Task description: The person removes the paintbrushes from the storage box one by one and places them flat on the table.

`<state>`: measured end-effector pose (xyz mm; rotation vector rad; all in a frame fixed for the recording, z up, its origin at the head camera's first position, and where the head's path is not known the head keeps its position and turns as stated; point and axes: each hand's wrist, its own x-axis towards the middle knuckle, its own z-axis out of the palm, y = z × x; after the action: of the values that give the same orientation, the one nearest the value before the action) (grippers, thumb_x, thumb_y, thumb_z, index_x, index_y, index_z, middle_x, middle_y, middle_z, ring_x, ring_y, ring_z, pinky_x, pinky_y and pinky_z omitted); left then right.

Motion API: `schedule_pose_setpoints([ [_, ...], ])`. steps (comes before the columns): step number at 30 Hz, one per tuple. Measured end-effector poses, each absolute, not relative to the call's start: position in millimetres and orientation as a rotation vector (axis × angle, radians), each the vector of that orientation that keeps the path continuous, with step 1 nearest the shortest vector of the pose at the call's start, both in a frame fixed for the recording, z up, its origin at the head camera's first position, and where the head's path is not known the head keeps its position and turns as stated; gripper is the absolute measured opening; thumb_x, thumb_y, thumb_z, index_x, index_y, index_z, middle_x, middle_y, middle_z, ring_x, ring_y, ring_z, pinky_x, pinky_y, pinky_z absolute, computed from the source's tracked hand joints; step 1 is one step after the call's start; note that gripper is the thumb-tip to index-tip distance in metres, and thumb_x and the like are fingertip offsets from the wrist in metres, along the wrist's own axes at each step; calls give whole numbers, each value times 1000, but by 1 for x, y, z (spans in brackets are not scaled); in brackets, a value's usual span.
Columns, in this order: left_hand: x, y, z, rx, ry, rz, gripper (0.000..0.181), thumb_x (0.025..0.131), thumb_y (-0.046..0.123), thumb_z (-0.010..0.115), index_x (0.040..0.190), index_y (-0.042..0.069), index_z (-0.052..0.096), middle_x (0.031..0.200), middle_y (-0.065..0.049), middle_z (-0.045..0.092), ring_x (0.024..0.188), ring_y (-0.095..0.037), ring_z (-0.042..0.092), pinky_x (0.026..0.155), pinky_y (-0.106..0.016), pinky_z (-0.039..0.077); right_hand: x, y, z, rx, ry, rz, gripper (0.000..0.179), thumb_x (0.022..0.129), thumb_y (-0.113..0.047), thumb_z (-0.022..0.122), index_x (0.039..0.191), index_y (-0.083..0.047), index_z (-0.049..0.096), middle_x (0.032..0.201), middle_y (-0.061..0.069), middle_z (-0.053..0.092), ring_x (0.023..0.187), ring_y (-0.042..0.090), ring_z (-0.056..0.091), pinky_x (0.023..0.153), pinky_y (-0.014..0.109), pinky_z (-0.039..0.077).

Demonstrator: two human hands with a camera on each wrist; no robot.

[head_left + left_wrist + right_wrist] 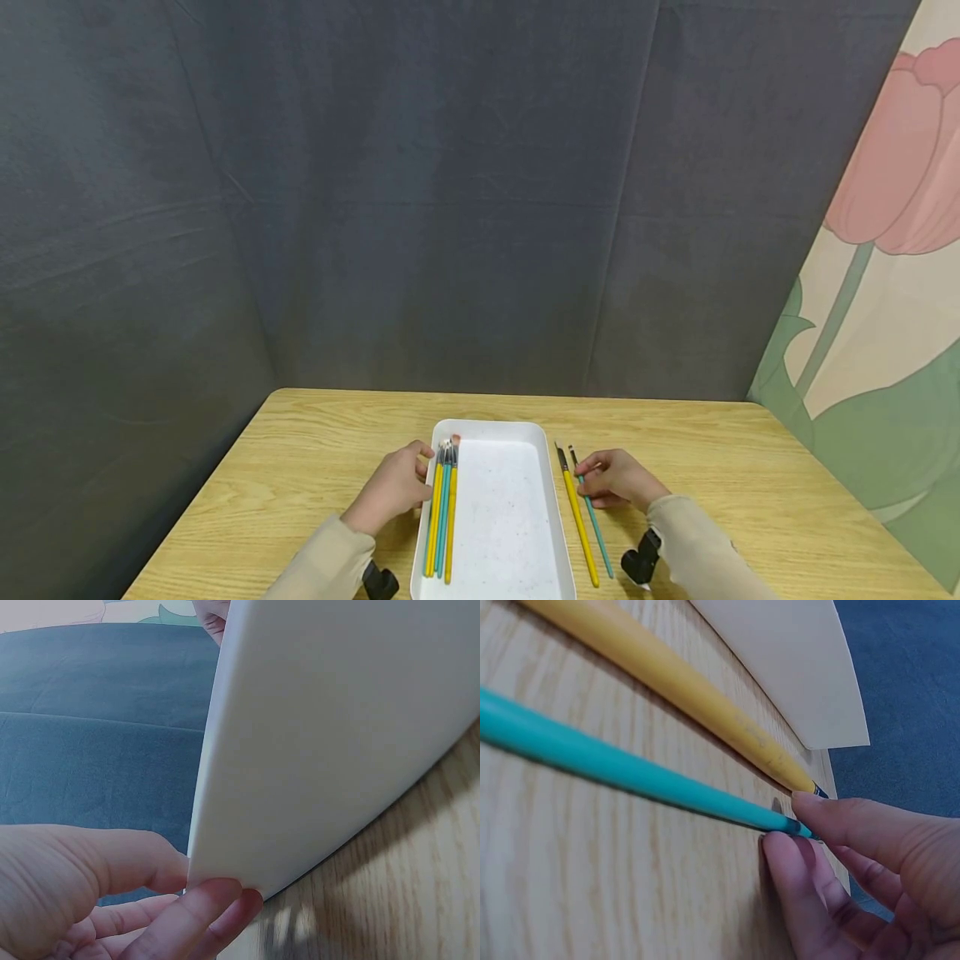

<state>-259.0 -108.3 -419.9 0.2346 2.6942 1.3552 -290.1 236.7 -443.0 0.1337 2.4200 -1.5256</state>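
Note:
In the head view a white tray (510,500) lies on the table, with several yellow and teal paintbrushes (442,517) side by side along its left wall. My left hand (393,490) grips that left edge; the left wrist view shows the thumb at the rim and fingertips (217,892) against the outer wall. Right of the tray, a yellow paintbrush (579,525) and a teal paintbrush (598,533) lie nearly parallel. My right hand (617,478) pinches the teal one near its bristle end, thumb and fingertips on either side of it. The yellow brush's ferrule is partly hidden by the thumb in the right wrist view.
The wooden table (322,442) has its far edge against a dark grey cloth (450,208). A wall painted with a pink tulip (892,158) stands at the right. Black wrist cameras (642,557) sit at both sleeves, close to the tabletop.

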Motion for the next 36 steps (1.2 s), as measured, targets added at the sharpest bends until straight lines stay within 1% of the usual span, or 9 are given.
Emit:
schedule_pose_setpoints([
  [6, -259, -109, -420, 219, 2705, 1340, 50, 77, -5, 66, 124, -4, 52, 94, -14, 62, 65, -16, 58, 52, -28, 49, -290, 242, -442, 34, 2363, -1546, 28, 81, 2, 72, 106, 6, 60, 81, 5, 60, 64, 12, 61, 58, 26, 56],
  [10, -259, -109, -420, 216, 2707, 1336, 50, 77, -5, 66, 124, -4, 52, 94, -14, 62, 65, -16, 58, 52, -28, 49, -289, 246, -440, -15, 2300, -1594, 30, 85, -1, 68, 112, 9, 57, 87, 8, 64, 71, 12, 64, 62, 27, 57],
  [16, -259, -110, -420, 232, 2715, 1344, 50, 77, -6, 66, 124, -5, 52, 92, -13, 62, 64, -16, 59, 52, -29, 51, -290, 242, -427, -86, 2181, -1703, 39, 93, -12, 61, 123, 11, 50, 93, 6, 61, 75, 12, 58, 72, 27, 58],
  [19, -258, -111, -419, 229, 2718, 1343, 49, 77, -5, 66, 124, -4, 52, 92, -13, 61, 64, -16, 58, 52, -29, 51, -290, 235, -415, -153, 2127, -1735, 43, 94, -15, 60, 126, 11, 48, 97, 7, 59, 80, 14, 59, 77, 28, 58],
  [22, -258, -111, -419, 222, 2719, 1344, 49, 77, -5, 66, 124, -4, 52, 93, -14, 61, 65, -16, 58, 53, -29, 51, -288, 223, -404, -213, 2096, -1745, 43, 94, -16, 60, 126, 10, 48, 98, 7, 58, 84, 15, 60, 81, 30, 57],
  [27, -258, -110, -419, 206, 2714, 1336, 50, 77, -5, 66, 124, -3, 52, 95, -14, 61, 68, -16, 58, 54, -28, 50, -284, 200, -392, -285, 2059, -1743, 42, 93, -16, 62, 124, 8, 49, 97, 5, 58, 85, 16, 60, 83, 32, 57],
  [32, -259, -109, -419, 186, 2701, 1337, 50, 77, -5, 66, 125, -2, 52, 96, -14, 60, 67, -17, 57, 53, -28, 49, -280, 177, -384, -354, 2032, -1733, 36, 92, -11, 63, 119, 8, 51, 94, 5, 58, 87, 18, 62, 85, 37, 57],
  [36, -260, -108, -420, 192, 2697, 1342, 50, 76, -5, 66, 125, -3, 52, 95, -14, 60, 68, -17, 57, 53, -28, 49, -277, 156, -378, -361, 2039, -1697, 32, 90, -8, 65, 116, 7, 53, 91, 6, 58, 85, 18, 63, 84, 39, 57],
])
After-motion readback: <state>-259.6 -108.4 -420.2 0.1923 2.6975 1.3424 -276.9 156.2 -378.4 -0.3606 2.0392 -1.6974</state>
